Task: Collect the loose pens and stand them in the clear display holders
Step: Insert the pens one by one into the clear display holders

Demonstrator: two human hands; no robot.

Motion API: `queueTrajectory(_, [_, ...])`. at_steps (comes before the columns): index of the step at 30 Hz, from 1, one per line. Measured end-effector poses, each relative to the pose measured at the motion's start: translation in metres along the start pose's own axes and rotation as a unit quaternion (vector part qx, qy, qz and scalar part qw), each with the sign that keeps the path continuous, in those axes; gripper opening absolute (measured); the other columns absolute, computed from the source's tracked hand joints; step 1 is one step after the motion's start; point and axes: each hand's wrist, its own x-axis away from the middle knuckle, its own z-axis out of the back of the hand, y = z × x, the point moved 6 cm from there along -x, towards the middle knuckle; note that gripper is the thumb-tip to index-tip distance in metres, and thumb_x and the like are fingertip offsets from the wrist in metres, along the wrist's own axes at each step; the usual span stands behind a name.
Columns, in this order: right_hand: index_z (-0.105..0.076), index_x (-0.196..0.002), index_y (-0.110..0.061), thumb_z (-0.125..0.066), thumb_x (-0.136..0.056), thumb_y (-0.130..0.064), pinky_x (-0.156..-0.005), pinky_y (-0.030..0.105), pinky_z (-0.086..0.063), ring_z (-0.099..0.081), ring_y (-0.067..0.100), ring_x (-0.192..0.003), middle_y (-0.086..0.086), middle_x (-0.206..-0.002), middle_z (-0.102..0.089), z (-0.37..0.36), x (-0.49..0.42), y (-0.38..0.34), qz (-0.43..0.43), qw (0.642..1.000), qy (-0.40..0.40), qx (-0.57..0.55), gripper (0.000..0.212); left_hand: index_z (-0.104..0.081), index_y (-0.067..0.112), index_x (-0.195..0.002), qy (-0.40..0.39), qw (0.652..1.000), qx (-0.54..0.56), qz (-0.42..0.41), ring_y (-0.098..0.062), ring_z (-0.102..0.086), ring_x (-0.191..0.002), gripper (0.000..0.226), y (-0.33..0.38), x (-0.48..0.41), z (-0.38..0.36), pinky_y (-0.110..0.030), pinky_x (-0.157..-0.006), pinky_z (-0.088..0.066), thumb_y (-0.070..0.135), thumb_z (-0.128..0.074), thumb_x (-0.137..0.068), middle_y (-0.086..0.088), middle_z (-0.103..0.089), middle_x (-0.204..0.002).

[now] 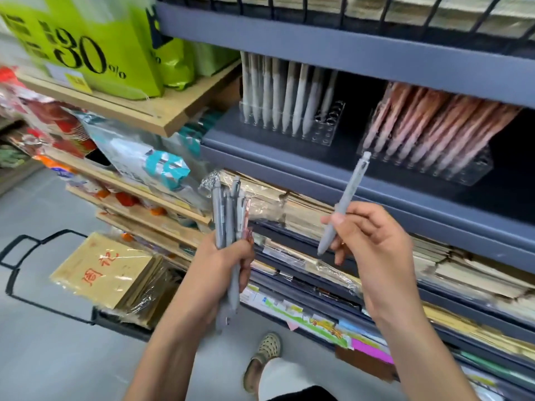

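My left hand (223, 264) grips a bundle of pens (228, 215), mostly grey with one pink, held upright below the shelf. My right hand (373, 241) pinches a single grey pen (343, 204), tilted with its clicker end up and its tip down. On the dark blue shelf above stands a clear display holder (324, 125) with a row of grey-white pens and several free holes at its right end. To its right a second clear holder (474, 172) is packed with pink pens.
Below the pen shelf (376, 192) lie stacks of wrapped notebooks and paper. A wooden rack (144, 111) with green bags and packaged goods stands at the left. A wire basket (29, 256) of brown notebooks sits on the floor, and my shoe (266, 351) shows below.
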Motion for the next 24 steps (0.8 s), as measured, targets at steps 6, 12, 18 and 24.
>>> queueTrajectory(6, [-0.064, -0.099, -0.014, -0.068, -0.089, -0.016, -0.071, 0.027, -0.059, -0.073, 0.023, -0.083, 0.006, -0.091, -0.074, -0.01, -0.048, -0.029, 0.103, 0.988, 0.112, -0.019, 0.011, -0.056, 0.021, -0.055, -0.039, 0.999, -0.033, 0.002, -0.019, -0.036, -0.04, 0.017, 0.029, -0.05, 0.007, -0.022, -0.041, -0.034, 0.008, -0.059, -0.064, -0.012, -0.041, -0.052])
queueTrajectory(12, [-0.066, -0.089, -0.03, -0.068, -0.085, -0.021, -0.077, 0.036, -0.059, -0.073, 0.018, -0.082, -0.003, -0.086, -0.075, -0.012, -0.088, -0.051, 0.202, 0.949, 0.234, 0.058, 0.01, -0.056, 0.018, -0.059, -0.072, 0.997, -0.019, 0.004, -0.019, -0.038, -0.04, 0.013, 0.039, -0.086, 0.013, -0.023, -0.039, -0.035, 0.007, -0.059, -0.064, -0.01, -0.042, -0.054])
queueTrajectory(18, [-0.056, -0.091, -0.028, -0.062, -0.093, -0.015, -0.082, 0.03, -0.055, -0.069, 0.006, -0.085, -0.015, -0.085, -0.069, -0.027, -0.124, -0.068, 0.288, 0.919, 0.215, 0.159, 0.014, -0.058, 0.021, -0.056, -0.092, 0.995, -0.011, 0.038, -0.019, -0.036, -0.038, 0.015, 0.035, -0.101, 0.01, -0.022, -0.037, -0.034, 0.007, -0.058, -0.062, -0.011, -0.042, -0.052])
queueTrajectory(24, [-0.065, -0.1, -0.01, -0.057, -0.095, -0.029, -0.085, 0.039, -0.054, -0.069, 0.018, -0.086, 0.0, -0.092, -0.072, -0.031, -0.15, -0.066, 0.208, 0.888, 0.227, 0.34, 0.021, -0.05, 0.008, -0.069, -0.133, 0.99, -0.014, 0.05, -0.017, -0.037, -0.036, 0.008, 0.038, -0.109, 0.007, -0.02, -0.037, -0.033, 0.008, -0.058, -0.066, -0.009, -0.047, -0.053])
